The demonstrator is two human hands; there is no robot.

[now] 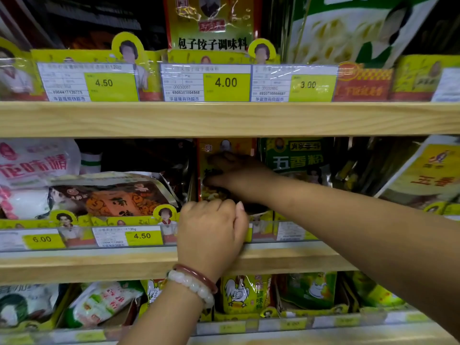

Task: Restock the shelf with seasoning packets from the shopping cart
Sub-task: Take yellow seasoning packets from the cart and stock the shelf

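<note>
1. My right hand [231, 175] reaches into the middle shelf [99, 265], fingers curled on a yellow-red seasoning packet [224, 150] standing upright near the shelf's front edge, about mid-width.
2. That packet sits just left of a green packet [296, 155], w/ dark packets behind and to its left.
3. My left hand [211, 227] is at the front edge of the same shelf, just below the right hand, fingers curled over the lip by the price strip; can't tell if it's gripping anything, fingertips hidden.
4. Left wrist has a red bangle [196, 275] and a pale bead bracelet [191, 287].
5. Left part of the shelf: an orange-brown packet [117, 197] lying tilted, pink-white bags [32, 165] beyond it.
6. Price tags [142, 235] along the front edge read 6.00 and 4.50.
7. Lower shelf: yellow rooster packet [245, 292] under my left wrist.
</note>
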